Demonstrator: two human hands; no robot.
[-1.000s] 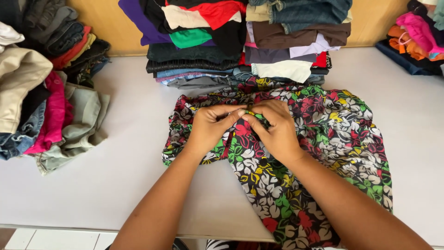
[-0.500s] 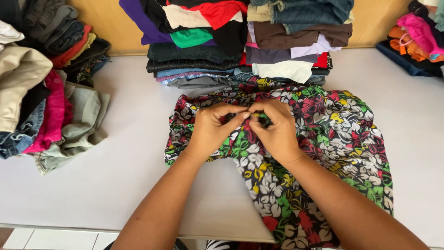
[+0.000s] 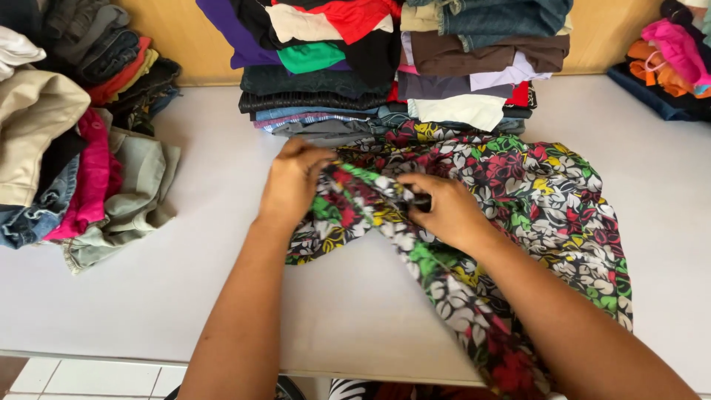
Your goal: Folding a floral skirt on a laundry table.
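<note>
Head view looking down on a pale worktop (image 3: 185,311), with a floral garment (image 3: 533,192) lying spread across its middle and right, one long end trailing off the near edge.

Left hand (image 3: 292,185) pressing down on the garment's left upper corner, fingers curled over a bunched fold, apparently pinning that side so the cloth stays put. Right hand (image 3: 444,211) pinching a narrow, twisted band of the same fabric between thumb and fingers, grip pressed together on the cloth just right of centre. Hands set apart, drawing the band taut between them, likely to straighten an edge or waistband; which part of the garment it is, hard telling from here.

Leaning against the back wall, just behind the garment: a tall stack of folded clothes (image 3: 326,81) in purple, green, red and black, and beside it a second stack (image 3: 474,74) with denim, brown and white pieces. Touching or merely near the floral cloth, not clear. Heaped loosely along the left edge, well apart from the hands: a pile of clothes (image 3: 67,170) in tan, pink, denim and grey-green. Sitting at the far right corner: a small bundle (image 3: 666,67) of pink, orange and navy.
</note>
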